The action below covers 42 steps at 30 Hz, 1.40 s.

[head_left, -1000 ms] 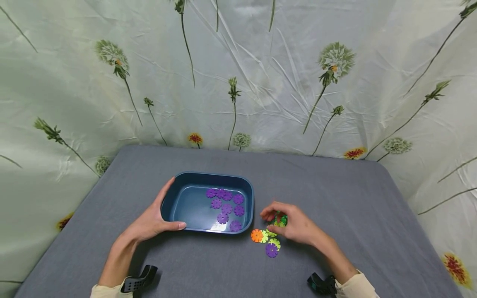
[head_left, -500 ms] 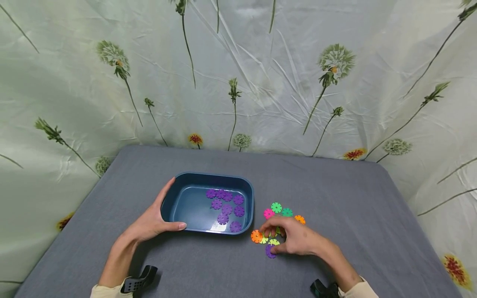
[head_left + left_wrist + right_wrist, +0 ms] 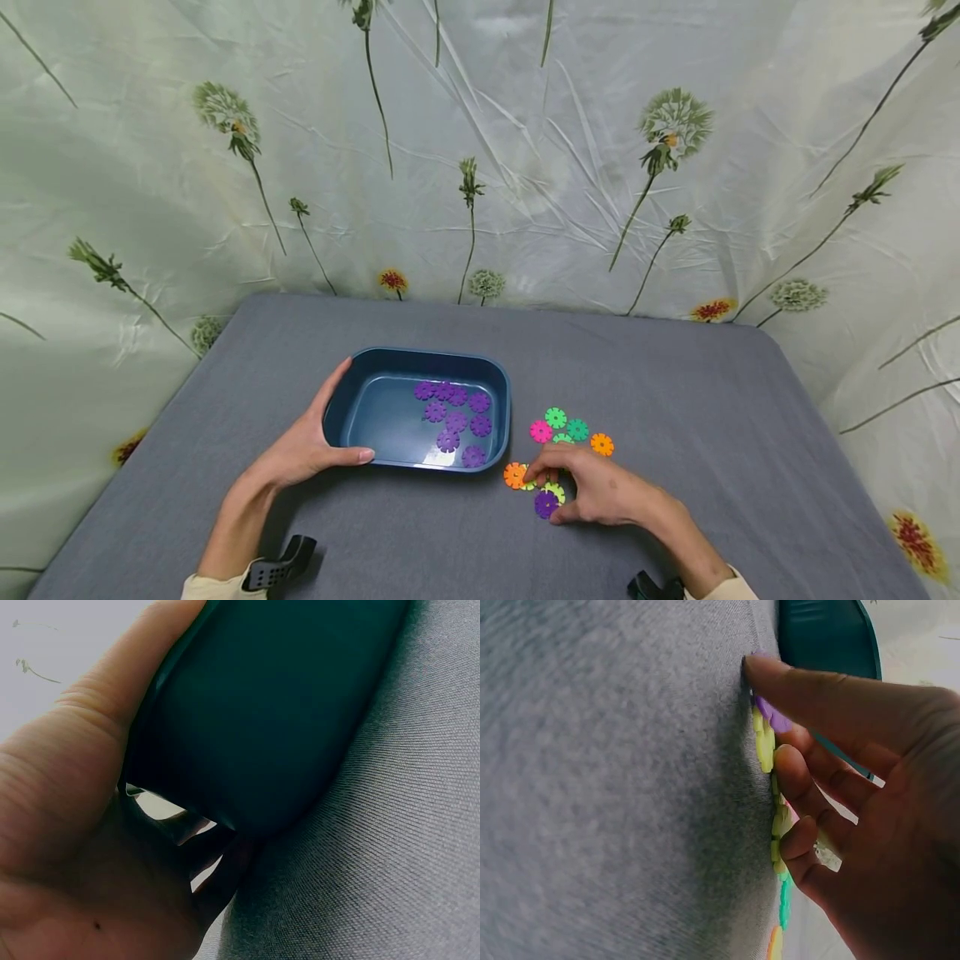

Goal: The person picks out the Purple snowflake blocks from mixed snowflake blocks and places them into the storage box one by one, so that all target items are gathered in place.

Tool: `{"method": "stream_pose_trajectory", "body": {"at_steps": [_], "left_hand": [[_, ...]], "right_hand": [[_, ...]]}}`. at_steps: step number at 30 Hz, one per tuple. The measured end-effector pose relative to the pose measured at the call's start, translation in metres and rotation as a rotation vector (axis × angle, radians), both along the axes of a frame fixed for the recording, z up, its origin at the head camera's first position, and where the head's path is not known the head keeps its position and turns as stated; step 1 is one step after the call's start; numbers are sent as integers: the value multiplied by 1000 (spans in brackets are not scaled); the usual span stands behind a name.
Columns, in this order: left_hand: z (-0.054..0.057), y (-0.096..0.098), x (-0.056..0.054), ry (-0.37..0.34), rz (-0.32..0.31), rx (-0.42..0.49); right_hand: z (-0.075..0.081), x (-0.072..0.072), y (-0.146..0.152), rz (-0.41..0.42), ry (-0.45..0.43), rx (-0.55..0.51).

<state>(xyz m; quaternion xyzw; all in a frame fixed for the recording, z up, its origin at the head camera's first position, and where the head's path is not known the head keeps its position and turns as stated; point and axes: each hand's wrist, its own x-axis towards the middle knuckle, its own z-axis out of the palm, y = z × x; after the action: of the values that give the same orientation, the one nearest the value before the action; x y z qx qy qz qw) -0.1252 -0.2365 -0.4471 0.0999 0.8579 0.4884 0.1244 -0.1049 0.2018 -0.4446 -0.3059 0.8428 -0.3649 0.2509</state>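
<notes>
My left hand (image 3: 303, 450) grips the left end of a dark blue plastic tub (image 3: 417, 465), thumb along its near side and fingers around the outside. Inside the tub, towards its right, lie several purple notched snowflake discs (image 3: 456, 422). Right of the tub, my right hand (image 3: 596, 487) is low over loose discs, fingers loosely bent. Its thumb touches the edge of a purple snowflake disc (image 3: 546, 504), which overlaps yellow-green discs (image 3: 555, 490). In the right wrist view the thumb partly covers that purple disc (image 3: 772, 714). The index fingertip is beside an orange disc (image 3: 514, 476).
Beyond the right hand lie green (image 3: 556, 417), pink (image 3: 541, 431), teal (image 3: 577, 429) and orange snowflake discs (image 3: 602, 444); the hand hides part of this group. A grey cloth covers the table (image 3: 420, 550). A flower-printed curtain (image 3: 525, 233) hangs behind it.
My right hand has come nearer, from over the green discs to the purple disc on the table, uncovering the far discs. The left hand and tub have stayed put.
</notes>
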Motion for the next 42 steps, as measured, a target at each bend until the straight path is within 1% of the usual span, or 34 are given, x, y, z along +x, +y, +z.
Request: {"method": "stream_pose_trajectory", "body": {"at_steps": [6,12,18,24,27,31,34,38,42], "left_hand": [[0,0,0,5,1,4],[0,0,0,14,-2,5],[1,0,1,15,1,-4],[1,1,1,12,2,-3],[1,1,1,13,2,1],[0,0,1,23,-4,10],[-1,0,0,31,-9,12],[-2,0,0,30,-6,6],[-1,0,0,18,1,1]], "right_hand": [[1,-1,0,-9,30,1],[-1,-1,2,-45,78,-11],[-3,-3,3,-76,89,-21],[-6,-4,5,-117,166,-36],[-8,-4,5,-134,191,-44],[-7,-8,6,-155,174,-76],[-8,-11,7,-187,172,-122],[-11,-14,6,-263,222,-186],[-12,-17,3,-356,261,-217]]}}
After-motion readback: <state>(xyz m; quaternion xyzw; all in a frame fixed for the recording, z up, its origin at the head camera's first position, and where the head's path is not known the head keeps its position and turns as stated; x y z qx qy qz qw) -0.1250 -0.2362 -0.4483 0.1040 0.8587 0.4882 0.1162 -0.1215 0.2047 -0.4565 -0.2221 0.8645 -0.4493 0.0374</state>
